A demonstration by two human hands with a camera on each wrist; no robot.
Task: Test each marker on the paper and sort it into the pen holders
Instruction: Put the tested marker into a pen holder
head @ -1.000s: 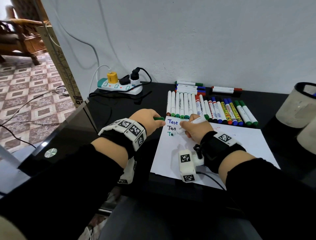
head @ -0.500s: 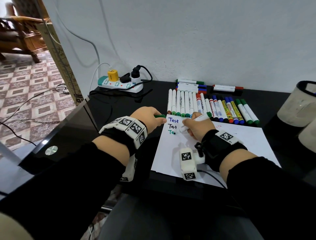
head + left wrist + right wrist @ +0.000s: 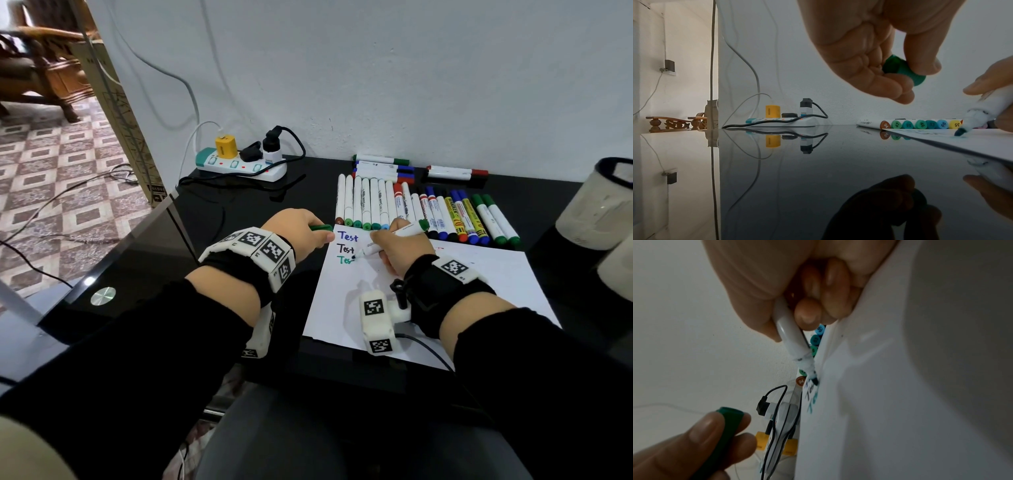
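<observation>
My right hand [image 3: 399, 248] grips a white marker [image 3: 394, 238] with a green end, its tip [image 3: 815, 381] touching the white paper [image 3: 428, 291] beside a half-written green word. Above it stand "Test" in blue and "Test" in black. My left hand [image 3: 301, 233] pinches the green cap [image 3: 904, 70] just left of the paper's top corner; the same cap [image 3: 727, 418] shows in the right wrist view. A row of several markers [image 3: 424, 212] lies beyond the paper, and a few more markers [image 3: 387, 168] lie nearer the wall. Two pale pen holders [image 3: 596, 209] stand at the right edge.
A power strip [image 3: 239, 164] with plugs and cables sits at the back left of the glossy black table [image 3: 239, 219]. The table's left edge drops to a tiled floor with cables. A white wall closes the back.
The marker tip has moved right along the third line, adding green letters after the "T". The left hand has stayed put with the cap.
</observation>
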